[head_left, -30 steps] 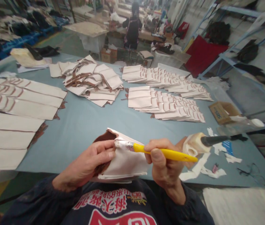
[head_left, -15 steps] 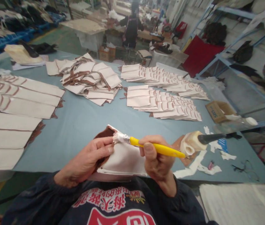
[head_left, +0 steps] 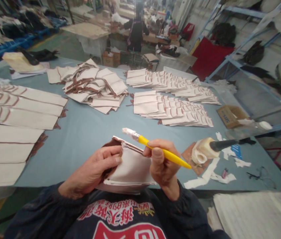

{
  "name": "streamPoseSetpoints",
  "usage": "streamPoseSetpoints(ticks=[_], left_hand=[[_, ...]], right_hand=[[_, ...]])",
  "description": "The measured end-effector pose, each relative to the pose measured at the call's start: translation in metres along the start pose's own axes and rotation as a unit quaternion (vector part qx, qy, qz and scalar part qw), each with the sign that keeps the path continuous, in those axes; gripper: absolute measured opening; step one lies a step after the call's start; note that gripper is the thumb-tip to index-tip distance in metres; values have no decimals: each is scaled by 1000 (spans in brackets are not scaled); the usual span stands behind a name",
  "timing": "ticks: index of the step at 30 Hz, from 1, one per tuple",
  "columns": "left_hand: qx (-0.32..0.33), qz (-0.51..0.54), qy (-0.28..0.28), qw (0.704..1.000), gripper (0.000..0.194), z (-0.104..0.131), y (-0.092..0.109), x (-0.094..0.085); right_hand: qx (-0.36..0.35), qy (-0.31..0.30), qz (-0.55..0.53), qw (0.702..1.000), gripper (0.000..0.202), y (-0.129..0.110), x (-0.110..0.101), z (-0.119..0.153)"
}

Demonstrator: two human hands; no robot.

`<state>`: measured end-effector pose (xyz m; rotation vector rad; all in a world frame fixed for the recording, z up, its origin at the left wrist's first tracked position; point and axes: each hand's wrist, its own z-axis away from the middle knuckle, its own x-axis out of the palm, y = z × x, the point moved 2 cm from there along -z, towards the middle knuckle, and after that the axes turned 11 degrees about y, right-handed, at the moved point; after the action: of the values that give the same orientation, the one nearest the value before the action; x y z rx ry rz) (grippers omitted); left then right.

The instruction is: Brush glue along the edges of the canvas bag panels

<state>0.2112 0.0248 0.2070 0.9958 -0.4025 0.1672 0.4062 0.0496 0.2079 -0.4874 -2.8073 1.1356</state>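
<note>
In front of my chest, my left hand [head_left: 98,166] grips the left side of a white fabric piece with brown lining [head_left: 131,167], thumb on its pale face. My right hand [head_left: 164,162] is closed around a yellow-handled paintbrush [head_left: 166,154]. The brush's white-coated bristles point left, above the piece's upper edge and apart from it. The lower part of that hand is beside the piece's right edge; whether its hidden fingers also hold the fabric I cannot tell. Right of it, a cream glue bottle with a black neck [head_left: 202,151] lies on a brown scrap.
Overlapping rows of white pieces [head_left: 170,106] lie at the back right, with more pieces [head_left: 8,139] at left and a loose heap [head_left: 95,86] behind. White strips [head_left: 205,174], eyeglasses [head_left: 261,176] and a cardboard box [head_left: 231,116] are on the right. A person [head_left: 136,33] stands farther back.
The brush has lifted off the fabric piece's upper left edge, its bristles now raised above it. My right hand has shifted slightly left. My left hand keeps its hold.
</note>
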Motion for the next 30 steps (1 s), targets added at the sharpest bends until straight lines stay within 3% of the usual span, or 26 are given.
streamPoseSetpoints(ticks=[5, 8, 12, 16, 19, 25, 30], left_hand=[[4, -15, 1, 1000, 34, -6, 2, 1], [12, -46, 6, 999, 39, -9, 6, -3], [62, -164, 3, 985, 44, -10, 11, -23], [126, -345, 33, 930, 34, -13, 3, -41], [161, -407, 9, 899, 27, -14, -6, -36], [208, -445, -55, 870, 23, -13, -14, -13], [187, -448, 8, 874, 19, -21, -33, -23]], right_hand=[[-58, -38, 129, 989, 14, 12, 15, 7], [-60, -16, 161, 985, 17, 20, 20, 7], [-5, 25, 196, 980, 20, 30, 12, -4], [62, 51, 203, 976, 23, 39, 1, -12], [96, 42, 203, 974, 26, 49, 4, -10], [102, 43, 188, 976, 26, 56, 9, -2], [207, 90, 94, 970, 25, 27, -8, 7]])
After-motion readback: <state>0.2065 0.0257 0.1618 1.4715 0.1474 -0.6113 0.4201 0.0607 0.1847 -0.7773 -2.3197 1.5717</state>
